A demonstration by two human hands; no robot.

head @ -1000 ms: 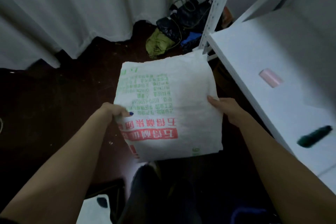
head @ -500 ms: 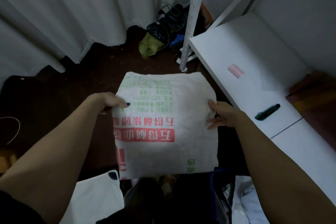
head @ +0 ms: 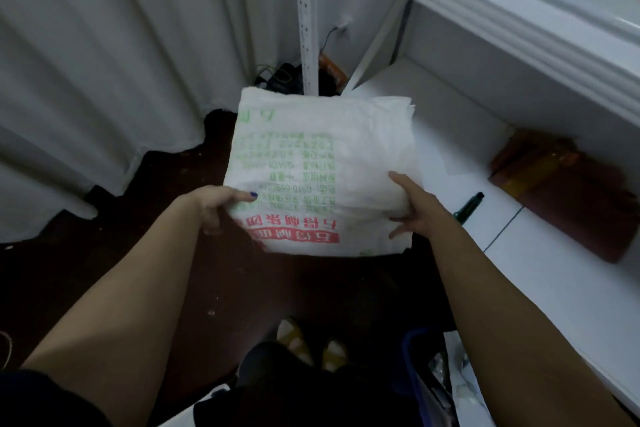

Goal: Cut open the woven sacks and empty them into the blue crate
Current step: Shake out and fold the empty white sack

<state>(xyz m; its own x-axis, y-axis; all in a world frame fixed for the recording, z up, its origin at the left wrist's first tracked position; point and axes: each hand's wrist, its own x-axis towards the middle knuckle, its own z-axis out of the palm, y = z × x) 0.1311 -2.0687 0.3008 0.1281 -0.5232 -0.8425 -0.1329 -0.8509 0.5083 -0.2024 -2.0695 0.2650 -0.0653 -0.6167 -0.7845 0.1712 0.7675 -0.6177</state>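
A single head-worn wide-angle camera looks forward and steeply down, close over the person's outstretched forearms.

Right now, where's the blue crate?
In the head view, the blue crate sits low on the right, on the dark floor just right of the person's feet and beside the white shelf; only part of its rim shows.

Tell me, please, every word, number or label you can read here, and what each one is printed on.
"0310 659": green print on the woven sack; later digits blurred.
Other green lines on the sack: Chinese characters, too blurred to read.
Red lines near its lower edge: Chinese characters, upside down and blurred, unreadable.
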